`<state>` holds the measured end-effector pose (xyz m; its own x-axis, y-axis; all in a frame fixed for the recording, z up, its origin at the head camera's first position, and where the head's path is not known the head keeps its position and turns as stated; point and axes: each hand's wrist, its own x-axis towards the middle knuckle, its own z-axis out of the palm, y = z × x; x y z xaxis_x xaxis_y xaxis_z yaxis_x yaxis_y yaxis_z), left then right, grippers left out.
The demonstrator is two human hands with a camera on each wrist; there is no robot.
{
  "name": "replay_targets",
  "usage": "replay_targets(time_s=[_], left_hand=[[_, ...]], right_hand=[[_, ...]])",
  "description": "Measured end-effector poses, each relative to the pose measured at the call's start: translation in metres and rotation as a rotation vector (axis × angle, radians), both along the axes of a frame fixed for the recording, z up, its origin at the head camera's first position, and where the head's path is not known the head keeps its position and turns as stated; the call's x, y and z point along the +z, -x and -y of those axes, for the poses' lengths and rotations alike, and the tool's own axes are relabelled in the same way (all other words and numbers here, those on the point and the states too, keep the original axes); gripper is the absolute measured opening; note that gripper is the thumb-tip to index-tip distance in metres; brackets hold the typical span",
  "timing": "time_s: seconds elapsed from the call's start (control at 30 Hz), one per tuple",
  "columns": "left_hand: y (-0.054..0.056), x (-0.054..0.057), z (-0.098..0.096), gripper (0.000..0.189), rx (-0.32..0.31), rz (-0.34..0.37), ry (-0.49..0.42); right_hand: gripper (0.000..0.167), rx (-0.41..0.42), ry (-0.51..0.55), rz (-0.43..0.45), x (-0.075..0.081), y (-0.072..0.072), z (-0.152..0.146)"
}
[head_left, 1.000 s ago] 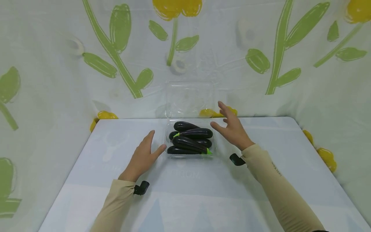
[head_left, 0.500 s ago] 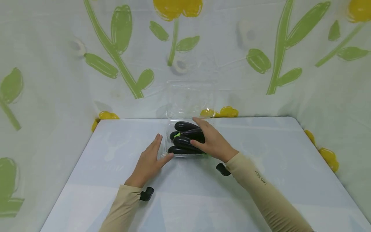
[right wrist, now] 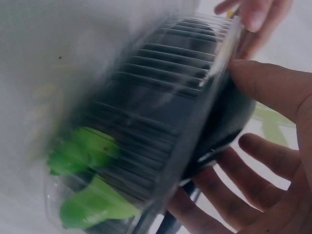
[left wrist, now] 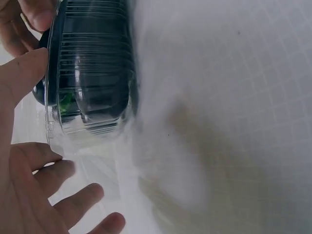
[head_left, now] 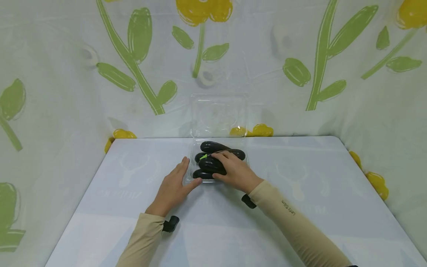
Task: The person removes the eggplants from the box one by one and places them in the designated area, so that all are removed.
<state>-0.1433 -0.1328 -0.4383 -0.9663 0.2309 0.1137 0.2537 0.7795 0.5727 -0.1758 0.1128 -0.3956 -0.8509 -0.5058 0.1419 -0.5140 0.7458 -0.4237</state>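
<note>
A clear plastic clamshell box lies on the table with several dark eggplants inside. My right hand reaches over the box from the right, thumb and fingers around the upper front eggplant, whose right end it hides. The right wrist view shows the thumb on one side of this eggplant and the fingers on the other, with bright green caps behind the ribbed wall. At the box's left front corner, my left hand has its fingers extended; its thumb touches the rim in the left wrist view.
The box's transparent lid stands raised at the back, against the flower-patterned curtain. A white table carries the box near its rear edge. Curtain walls also close off both sides.
My right hand has come in from the right of the box and taken hold of an eggplant. My left hand has shifted slightly right, up to the box's corner.
</note>
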Motion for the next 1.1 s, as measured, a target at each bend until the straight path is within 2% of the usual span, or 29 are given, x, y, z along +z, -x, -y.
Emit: replay_targets(time_s=[0.23, 0.5, 0.77, 0.93, 1.1], left_hand=[[0.0004, -0.0038, 0.0010, 0.092, 0.009, -0.028, 0.019], [-0.0015, -0.0027, 0.0005, 0.097, 0.019, -0.005, 0.018], [0.0041, 0.0003, -0.0018, 0.094, 0.002, -0.051, 0.043], [0.0054, 0.0037, -0.0019, 0.092, -0.009, -0.102, 0.096], [0.0057, 0.0026, -0.0019, 0.094, -0.015, -0.142, 0.102]], right_hand=[[0.060, 0.010, -0.012, -0.010, -0.0068, 0.0001, 0.0044], [0.060, 0.016, -0.040, -0.012, -0.0103, -0.0002, 0.0045], [0.059, 0.005, -0.043, -0.036, -0.0076, 0.0044, 0.0021], [0.060, 0.010, -0.051, -0.024, -0.0061, 0.0039, 0.0010], [0.062, 0.019, -0.038, -0.039, -0.0028, 0.0017, 0.0002]])
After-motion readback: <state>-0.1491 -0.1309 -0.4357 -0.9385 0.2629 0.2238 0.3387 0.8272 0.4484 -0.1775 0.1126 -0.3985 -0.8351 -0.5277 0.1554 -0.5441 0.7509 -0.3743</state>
